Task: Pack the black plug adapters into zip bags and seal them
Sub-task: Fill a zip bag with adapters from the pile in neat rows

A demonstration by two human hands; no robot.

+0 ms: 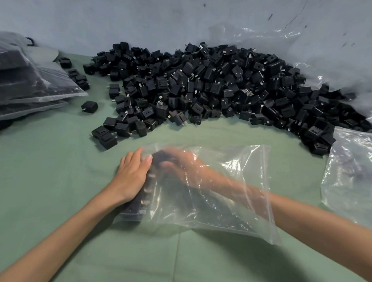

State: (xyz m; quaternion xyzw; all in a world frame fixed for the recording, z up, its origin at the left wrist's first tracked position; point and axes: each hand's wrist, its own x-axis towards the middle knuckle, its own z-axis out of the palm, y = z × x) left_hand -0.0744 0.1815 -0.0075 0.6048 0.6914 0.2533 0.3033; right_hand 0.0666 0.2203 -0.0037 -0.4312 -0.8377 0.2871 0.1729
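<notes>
A clear zip bag [225, 205] lies on the green cloth in front of me, its mouth toward the right. A row of black plug adapters [145, 194] lines the bag's left edge inside. My left hand [131, 177] rests flat against that edge from outside, fingers straight. My right hand [180, 161] reaches deep inside the bag, blurred, fingers curled around a black adapter [161, 158] at the far left corner. A big heap of loose black adapters [214, 87] lies beyond.
Filled bags of adapters [25, 80] are stacked at the far left. A pile of clear bags [354, 174] lies at the right edge, and a large crumpled plastic sheet [310, 52] backs the heap. Stray adapters [89, 106] lie between stack and heap.
</notes>
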